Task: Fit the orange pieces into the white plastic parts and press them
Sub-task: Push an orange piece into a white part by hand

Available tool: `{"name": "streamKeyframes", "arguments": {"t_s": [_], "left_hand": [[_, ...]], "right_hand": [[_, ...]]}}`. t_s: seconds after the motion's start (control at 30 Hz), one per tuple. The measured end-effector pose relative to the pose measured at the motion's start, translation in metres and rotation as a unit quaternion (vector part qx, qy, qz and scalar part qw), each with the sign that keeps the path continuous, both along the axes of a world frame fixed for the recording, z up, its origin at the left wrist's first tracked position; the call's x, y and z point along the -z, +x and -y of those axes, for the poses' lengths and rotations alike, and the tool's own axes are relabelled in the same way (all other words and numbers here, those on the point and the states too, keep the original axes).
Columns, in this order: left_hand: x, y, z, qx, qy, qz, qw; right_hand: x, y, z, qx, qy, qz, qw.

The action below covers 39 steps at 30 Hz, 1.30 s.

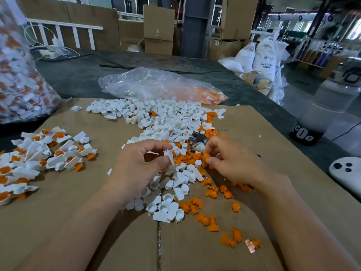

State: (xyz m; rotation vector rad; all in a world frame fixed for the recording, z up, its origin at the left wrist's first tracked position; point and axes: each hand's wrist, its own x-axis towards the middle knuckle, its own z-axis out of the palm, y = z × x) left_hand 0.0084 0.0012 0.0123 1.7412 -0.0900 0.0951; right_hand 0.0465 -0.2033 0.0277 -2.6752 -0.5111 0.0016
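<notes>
Pinching white part: left hand, fingers curled | right hand pinching orange piece

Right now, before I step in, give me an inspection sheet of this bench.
Surface: brown cardboard sheet on a dark table.
Job's things: loose white parts heaped in the middle; orange pieces scattered at right; assembled units piled at left.
Clutter: clear bag holding orange stock; large filled bag far left; metal object amid the pile; white device and translucent bottle at right edge.
Grippers: left hand pinches a white part; right hand pinches an orange piece.
Cables: white cable far left; black cable across the table.
Surroundings: cardboard boxes, white sacks.
</notes>
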Motion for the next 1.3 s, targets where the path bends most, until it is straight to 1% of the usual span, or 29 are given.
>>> {"name": "streamKeyframes", "arguments": {"t_s": [0.2, 0.37, 0.43, 0.53, 0.6, 0.7, 0.9, 1.07, 1.3], "left_hand": [[0.001, -0.001, 0.001, 0.007, 0.017, -0.034, 0.999], [0.001, 0.001, 0.001, 0.022, -0.008, -0.024, 0.999], [0.001, 0.001, 0.002, 0.027, -0.010, -0.022, 0.999], [0.003, 0.002, 0.002, 0.037, -0.020, -0.027, 0.999], [0.002, 0.001, 0.002, 0.054, -0.026, -0.022, 0.998], [0.002, -0.001, 0.001, 0.063, -0.038, -0.013, 0.997], [0.003, 0.001, -0.001, 0.065, 0.003, 0.006, 0.998], [0.002, -0.001, 0.000, 0.083, -0.023, -0.001, 0.996], [0.006, 0.001, -0.001, 0.069, -0.029, 0.016, 0.997]], "right_hand": [[-0.007, -0.009, -0.009, -0.024, 0.135, 0.024, 0.990], [-0.008, -0.017, -0.020, -0.055, 0.271, 0.001, 0.961], [-0.007, -0.020, -0.024, -0.072, 0.303, 0.001, 0.950], [-0.005, -0.022, -0.029, -0.090, 0.314, 0.012, 0.945], [-0.004, -0.023, -0.031, -0.093, 0.323, -0.002, 0.942], [-0.002, -0.023, -0.032, -0.085, 0.308, -0.010, 0.948], [-0.002, -0.022, -0.031, -0.082, 0.296, -0.003, 0.952], [-0.002, -0.023, -0.032, -0.091, 0.271, 0.016, 0.958], [-0.001, -0.023, -0.031, -0.108, 0.264, 0.002, 0.958]]}}
